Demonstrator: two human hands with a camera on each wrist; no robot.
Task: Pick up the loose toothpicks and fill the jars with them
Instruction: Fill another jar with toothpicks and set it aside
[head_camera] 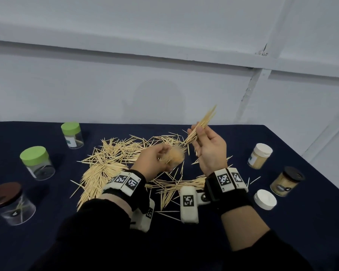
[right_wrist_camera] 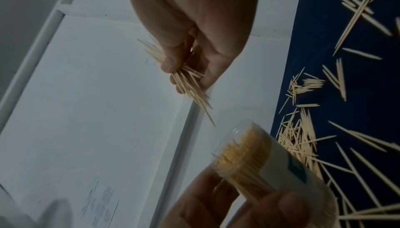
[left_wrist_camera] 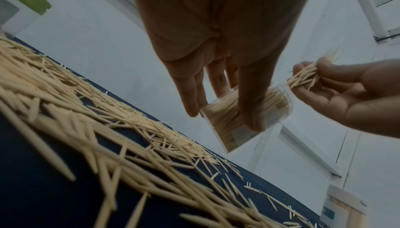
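Observation:
My left hand (head_camera: 157, 159) grips a clear open jar (head_camera: 176, 156) packed with toothpicks, tilted above the table; the jar (left_wrist_camera: 244, 117) shows between thumb and fingers in the left wrist view. My right hand (head_camera: 203, 137) pinches a bundle of toothpicks (head_camera: 201, 124) just right of and above the jar mouth, tips pointing down at it. In the right wrist view the bundle (right_wrist_camera: 190, 84) hangs above the jar (right_wrist_camera: 255, 161). A big loose pile of toothpicks (head_camera: 110, 159) covers the dark blue table (head_camera: 282, 241).
On the left stand two green-lidded jars (head_camera: 36, 163) (head_camera: 72, 134) and a brown-lidded jar (head_camera: 10, 204), nearly bare inside. On the right stand a full white-lidded jar (head_camera: 259, 156), a full black-lidded jar (head_camera: 287, 181) and a loose white lid (head_camera: 265, 199).

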